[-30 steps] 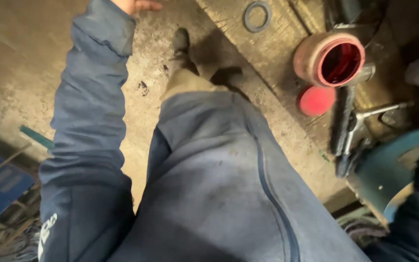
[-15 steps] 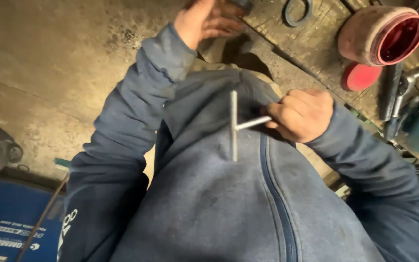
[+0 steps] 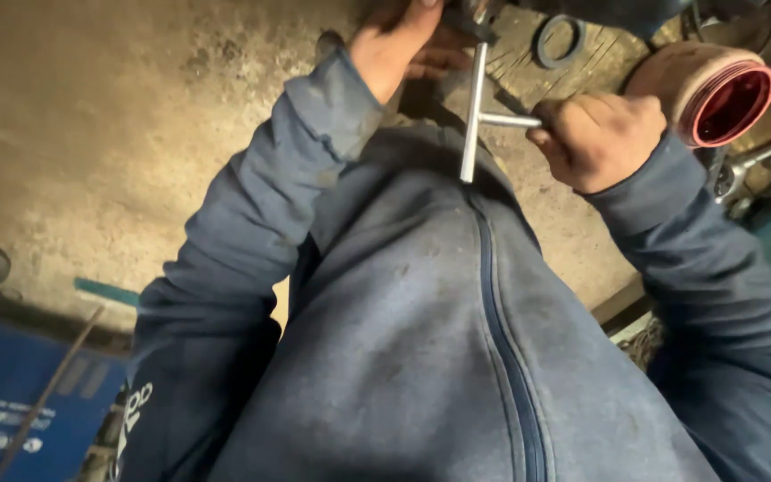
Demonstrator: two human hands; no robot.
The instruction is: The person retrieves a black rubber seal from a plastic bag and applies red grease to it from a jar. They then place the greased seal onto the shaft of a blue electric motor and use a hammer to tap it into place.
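Observation:
My right hand (image 3: 592,136) grips one arm of a silver T-shaped wrench (image 3: 473,116) held above my blue zipped jacket (image 3: 457,339). The wrench's long bar runs up toward a dark machine part at the top edge. My left hand (image 3: 394,40) is up there, fingers curled around the wrench's upper end and the dark part, partly cut off by the frame.
A red-lined round can (image 3: 716,89) lies on its side at the upper right, with a black rubber ring (image 3: 557,40) on the wooden board beside it. Metal tools (image 3: 751,165) lie at the right. A blue box (image 3: 20,402) sits at the lower left on the concrete floor.
My right hand has come into view holding the T-wrench and has moved it up toward the dark part. My left hand stays near the top.

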